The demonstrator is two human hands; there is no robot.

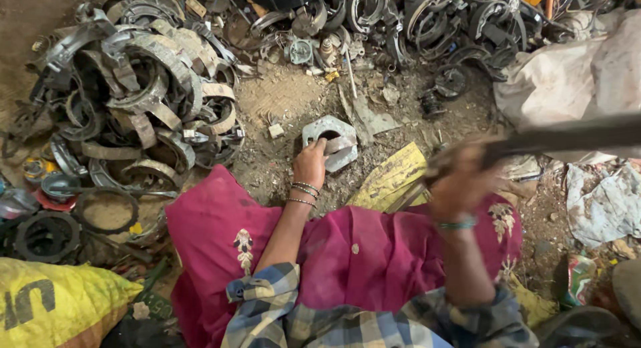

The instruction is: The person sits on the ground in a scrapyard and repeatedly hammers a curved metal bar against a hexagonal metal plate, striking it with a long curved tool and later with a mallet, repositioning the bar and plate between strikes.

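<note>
Ground [294, 94] of packed dirt carries all the work; no bench is present.

1. Workpiece. A curved brake shoe [340, 146] lies on a hexagonal metal block [319, 129] with a round hole, at the middle of the ground, just ahead of the person's knees and the magenta cloth [347, 254] covering them.

2. Left hand [310, 162]. It is clenched on the near end of the brake shoe, pinning it against the block. Fingers should remain at the near edge of the block, clear of the strike zone.

3. Right hand [461, 184]. It is closed around the handle of a long dark tool [567, 136], raised and motion-blurred; the tool's head is not visible, so its type cannot be told. Judged from the raised position, the step in hand is a blow onto the shoe.

4. Technique. Seat the shoe flat over the block so that it cannot rock. Aim at the far part of the shoe, away from the holding fingers. Use a controlled stroke; a glancing blow could throw the shoe sideways.

5. Surroundings. A large heap of brake shoes [140, 88] lies at the left edge, more scrap rings [427, 21] along the far edge, a pale sack [574, 74] at the right, and a yellow bag [53, 304] at the near left corner.
</note>
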